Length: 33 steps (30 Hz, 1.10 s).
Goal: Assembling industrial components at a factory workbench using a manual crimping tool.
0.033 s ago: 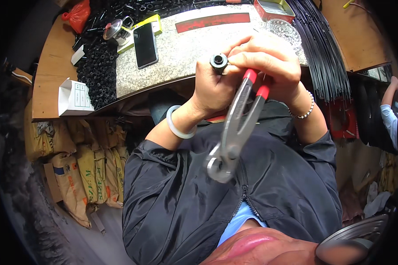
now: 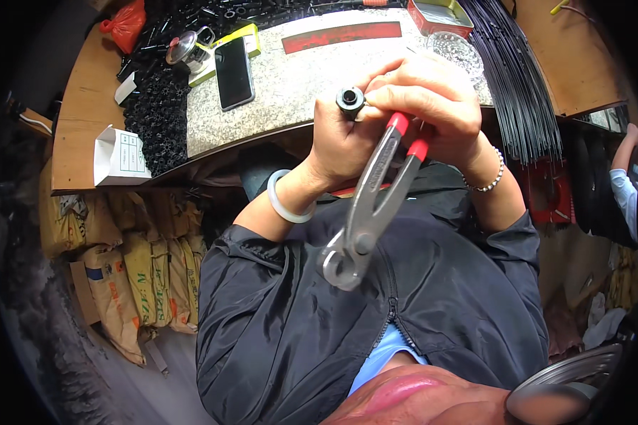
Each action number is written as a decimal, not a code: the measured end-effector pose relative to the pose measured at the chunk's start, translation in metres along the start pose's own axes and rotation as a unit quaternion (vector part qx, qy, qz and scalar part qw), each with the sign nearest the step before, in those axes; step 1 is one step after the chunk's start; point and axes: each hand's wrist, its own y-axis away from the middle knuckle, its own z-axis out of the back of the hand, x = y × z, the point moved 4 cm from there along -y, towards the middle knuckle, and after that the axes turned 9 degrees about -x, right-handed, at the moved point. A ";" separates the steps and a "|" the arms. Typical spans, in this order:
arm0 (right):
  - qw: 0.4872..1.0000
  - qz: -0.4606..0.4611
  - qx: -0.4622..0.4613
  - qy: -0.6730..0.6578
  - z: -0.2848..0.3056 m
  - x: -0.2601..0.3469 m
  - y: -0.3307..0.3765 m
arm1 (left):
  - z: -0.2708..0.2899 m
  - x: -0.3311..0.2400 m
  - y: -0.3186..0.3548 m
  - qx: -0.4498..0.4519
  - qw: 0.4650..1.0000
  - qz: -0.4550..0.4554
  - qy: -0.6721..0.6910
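My left hand (image 2: 337, 145) is closed around a black tube (image 2: 350, 101), whose round open end faces up above the thumb. My right hand (image 2: 443, 95) is closed on the red-sleeved handles of steel pincers (image 2: 376, 202). The pincers hang jaws down in front of my dark jacket, and their rounded jaws look shut with a small gap inside. The right fingertips touch or nearly touch the tube's rim; whether they pinch something small there is hidden. Both hands are together over the near edge of the speckled work surface (image 2: 283, 134).
A phone (image 2: 234, 73) lies at the left, beside heaps of small black parts (image 2: 159, 127) and a white box (image 2: 120, 157). To the right are a glass dish (image 2: 454, 53), a red tin (image 2: 439, 18) and a bundle of thin black rods (image 2: 521, 85). Another person's arm (image 2: 622, 170) shows far right.
The pincers have swung slightly left and up, and their jaws are sharper now. Both hands have stayed almost in place.
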 end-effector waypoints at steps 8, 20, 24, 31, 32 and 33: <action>0.921 -0.366 0.012 -0.131 -0.001 -0.014 0.000 | 0.008 0.013 -0.003 -0.009 0.998 0.036 -0.051; 0.755 -0.553 0.268 -0.229 0.035 0.022 0.038 | 0.020 0.007 -0.015 -0.044 0.997 0.062 -0.002; 0.743 -0.549 0.296 -0.243 0.041 0.018 0.029 | 0.017 0.004 -0.015 -0.044 0.998 0.041 -0.015; 0.661 -0.626 0.363 -0.201 0.055 0.019 0.013 | 0.017 0.007 -0.011 -0.042 0.999 0.009 -0.016; 0.639 -0.646 0.370 -0.192 0.056 0.022 0.011 | 0.015 0.006 -0.010 -0.040 0.999 0.011 -0.015; 0.617 -0.666 0.377 -0.184 0.057 0.023 0.011 | 0.014 0.005 -0.009 -0.038 0.999 0.019 -0.033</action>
